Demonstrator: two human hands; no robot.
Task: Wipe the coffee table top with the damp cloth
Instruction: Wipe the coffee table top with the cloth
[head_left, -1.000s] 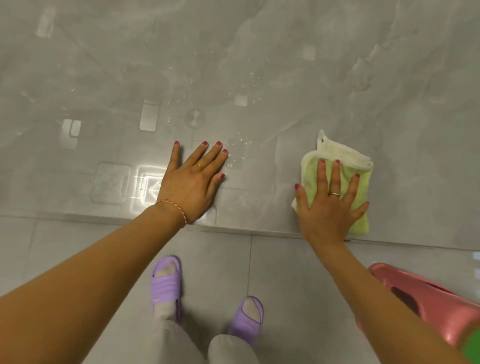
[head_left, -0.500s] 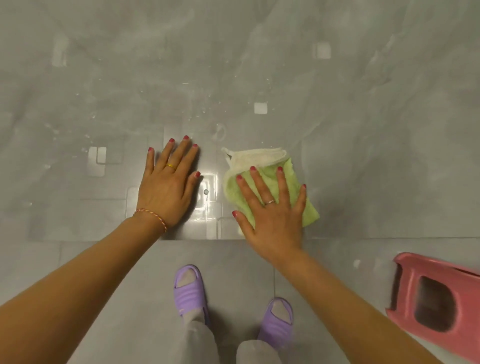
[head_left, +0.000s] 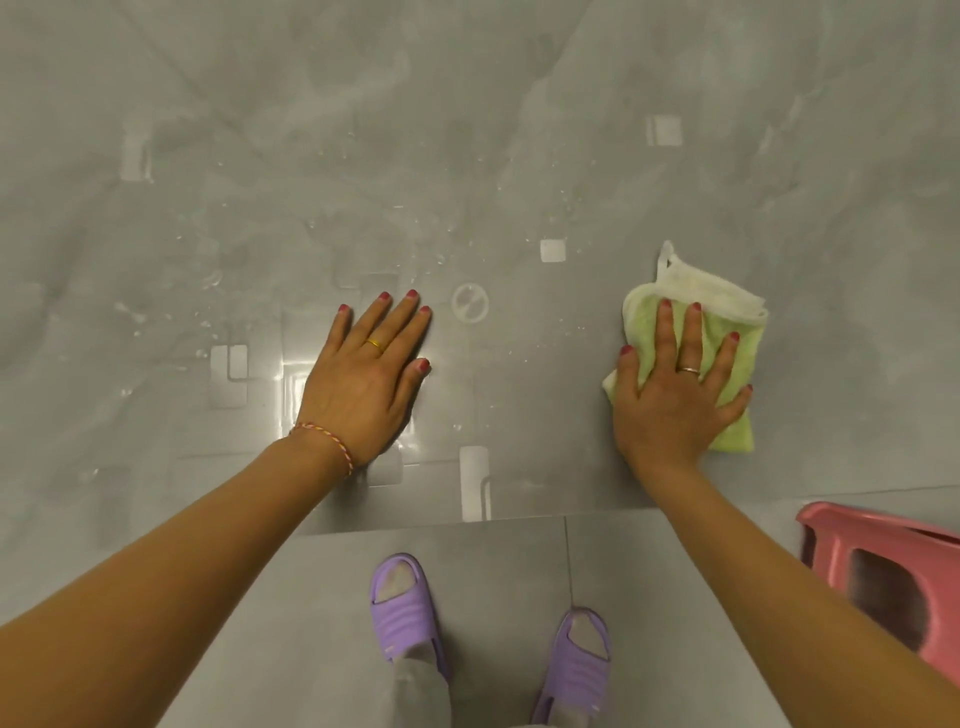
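Glossy grey marble-patterned coffee table top (head_left: 519, 130) fills most of the view, speckled with water droplets. On it, near its front edge, lies the folded green and white damp cloth (head_left: 727, 332). The right hand (head_left: 675, 395) presses flat on the cloth, fingers spread wide, gripping nothing. The left hand (head_left: 369, 379) lies palm down on the bare tabletop, well to the left of the cloth, fingers extended and close together.
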